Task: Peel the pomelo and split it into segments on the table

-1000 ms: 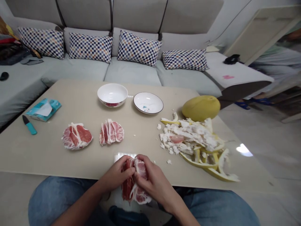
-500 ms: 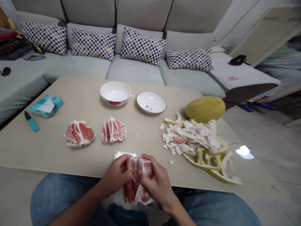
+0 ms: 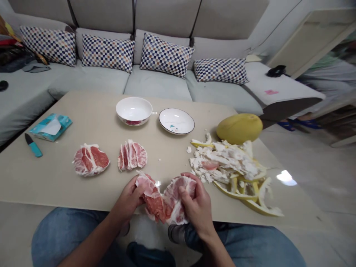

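Between my two hands, just above the table's front edge, is a chunk of red pomelo (image 3: 160, 205) with pale membrane, spread open in a V. My left hand (image 3: 130, 196) pinches its left part, where a flap of membrane stands up. Thumb and fingers of my right hand (image 3: 196, 204) are wrapped round the right part. Beyond them on the table lie a larger peeled pomelo piece (image 3: 91, 160) and a smaller group of segments (image 3: 132, 155).
A white bowl (image 3: 134, 107) and a plate (image 3: 177, 121) stand further back. At right, a whole pomelo (image 3: 239, 128) sits behind a heap of peel and pith (image 3: 228, 163). A small knife (image 3: 33, 145) and tissue pack (image 3: 51, 127) lie at left.
My hands have moved apart, and the pomelo chunk has opened out between them, showing more red flesh. The view has shifted slightly.
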`<state>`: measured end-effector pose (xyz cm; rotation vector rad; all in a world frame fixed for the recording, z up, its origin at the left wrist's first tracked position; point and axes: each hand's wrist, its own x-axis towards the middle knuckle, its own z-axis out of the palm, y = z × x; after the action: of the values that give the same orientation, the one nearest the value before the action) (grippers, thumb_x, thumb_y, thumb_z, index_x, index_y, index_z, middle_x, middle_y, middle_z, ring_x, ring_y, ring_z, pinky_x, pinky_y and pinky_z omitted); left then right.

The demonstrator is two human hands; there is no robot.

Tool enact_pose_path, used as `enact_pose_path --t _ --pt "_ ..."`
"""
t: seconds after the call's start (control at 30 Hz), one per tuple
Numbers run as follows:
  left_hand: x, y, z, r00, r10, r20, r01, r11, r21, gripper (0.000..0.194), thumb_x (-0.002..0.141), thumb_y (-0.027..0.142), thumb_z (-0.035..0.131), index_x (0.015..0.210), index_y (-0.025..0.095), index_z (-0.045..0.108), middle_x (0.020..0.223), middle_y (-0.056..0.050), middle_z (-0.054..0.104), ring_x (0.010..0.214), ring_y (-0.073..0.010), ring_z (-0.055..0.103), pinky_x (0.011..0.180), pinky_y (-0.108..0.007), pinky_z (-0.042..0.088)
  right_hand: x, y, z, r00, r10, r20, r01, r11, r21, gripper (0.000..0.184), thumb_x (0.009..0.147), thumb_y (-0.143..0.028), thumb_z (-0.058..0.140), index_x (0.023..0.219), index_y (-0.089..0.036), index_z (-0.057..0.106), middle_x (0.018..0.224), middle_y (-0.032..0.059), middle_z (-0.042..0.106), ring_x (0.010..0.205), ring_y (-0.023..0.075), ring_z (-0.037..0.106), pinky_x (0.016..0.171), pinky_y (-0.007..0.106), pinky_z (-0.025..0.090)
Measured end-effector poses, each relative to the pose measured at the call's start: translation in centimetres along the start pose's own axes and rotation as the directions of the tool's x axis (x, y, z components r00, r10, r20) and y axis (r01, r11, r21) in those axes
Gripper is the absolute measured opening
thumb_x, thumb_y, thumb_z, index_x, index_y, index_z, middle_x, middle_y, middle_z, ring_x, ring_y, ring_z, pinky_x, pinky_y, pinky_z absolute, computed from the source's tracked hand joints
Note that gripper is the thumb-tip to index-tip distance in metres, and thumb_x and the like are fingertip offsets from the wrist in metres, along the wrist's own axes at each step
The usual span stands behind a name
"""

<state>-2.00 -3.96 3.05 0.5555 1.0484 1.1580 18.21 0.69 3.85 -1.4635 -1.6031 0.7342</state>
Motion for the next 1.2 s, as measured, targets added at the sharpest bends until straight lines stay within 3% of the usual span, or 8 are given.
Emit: enact_pose_path --t 0.2,0.3,0.43,0.6,0.8,1.03,1.2 --pt "-0.2 0.1 -0.1 0.990 -0.122 0.074 0.124 0.992 -0.023 0.051 0.077 0.048 0.075 0.113 0.021 0.052 0.106 -0.008 0.071 0.072 -0.0160 0.069 0.059 -0.023 0.053 -0.4 -0.1 0.6 0.997 -0.027 0.073 0.023 0.998 0.054 0.034 0.078 -0.036 0.059 0.108 -0.019 0.063 0.083 0.0015 0.071 0.067 0.0179 0.063 0.057 0.026 0.049" --pt "-0.3 0.3 -0.1 0.989 -0.120 0.081 0.127 0.988 -0.088 0.055 0.076 0.049 0.077 0.115 0.022 0.050 0.104 -0.008 0.071 0.081 -0.0190 0.071 0.065 -0.025 0.056 -0.2 -0.1 0.8 0.998 0.017 0.054 -0.022 0.996 0.081 0.035 0.078 -0.039 0.059 0.106 -0.019 0.064 0.084 0.0028 0.072 0.070 0.0197 0.064 0.060 0.028 0.050" --pt "-0.9 0.3 0.3 0.996 -0.085 0.017 0.086 0.989 -0.119 0.064 0.074 0.054 0.078 0.121 0.022 0.049 0.106 -0.007 0.071 0.080 -0.0185 0.070 0.066 -0.027 0.057 0.0 0.2 1.2 0.991 0.123 -0.047 -0.116 0.984 0.134 0.039 0.076 -0.044 0.061 0.104 -0.017 0.065 0.090 0.0065 0.073 0.080 0.0231 0.066 0.072 0.033 0.053" --pt "-1.7 0.2 0.5 0.995 -0.024 -0.102 0.015 0.996 -0.090 0.059 0.078 0.051 0.075 0.124 0.023 0.052 0.109 -0.006 0.071 0.078 -0.0143 0.069 0.067 -0.024 0.056 -0.2 0.3 1.9 0.975 0.200 -0.098 -0.177 0.963 0.205 0.042 0.072 -0.047 0.064 0.102 -0.017 0.066 0.090 0.0075 0.073 0.083 0.0253 0.065 0.075 0.036 0.052" --pt "-1.7 -0.2 0.7 0.987 0.013 -0.157 -0.038 0.987 -0.157 0.063 0.081 0.052 0.071 0.132 0.025 0.045 0.120 -0.009 0.068 0.096 -0.0212 0.071 0.080 -0.032 0.058 0.2 1.2 2.6 0.937 0.287 -0.200 -0.229 0.936 0.268 0.043 0.073 -0.047 0.063 0.104 -0.017 0.064 0.096 0.0073 0.072 0.089 0.0255 0.065 0.084 0.037 0.050" --pt "-2.1 0.2 1.4 0.960 0.046 -0.275 -0.099 0.978 -0.183 0.061 0.077 0.046 0.075 0.129 0.028 0.047 0.120 -0.010 0.068 0.101 -0.0278 0.070 0.081 -0.039 0.059 0.8 1.2 2.6 0.916 0.304 -0.263 -0.231 0.933 0.277 0.048 0.074 -0.051 0.063 0.107 -0.016 0.062 0.098 0.0077 0.069 0.091 0.0256 0.063 0.086 0.038 0.048" --pt "-2.3 0.7 1.0 0.951 0.084 -0.298 -0.127 0.984 -0.128 0.064 0.079 0.050 0.073 0.131 0.026 0.045 0.124 -0.010 0.066 0.100 -0.0252 0.070 0.080 -0.036 0.059 1.0 1.5 2.3 0.912 0.281 -0.298 -0.210 0.945 0.249 0.050 0.075 -0.052 0.062 0.109 -0.016 0.060 0.097 0.0068 0.068 0.090 0.0246 0.062 0.085 0.037 0.047"
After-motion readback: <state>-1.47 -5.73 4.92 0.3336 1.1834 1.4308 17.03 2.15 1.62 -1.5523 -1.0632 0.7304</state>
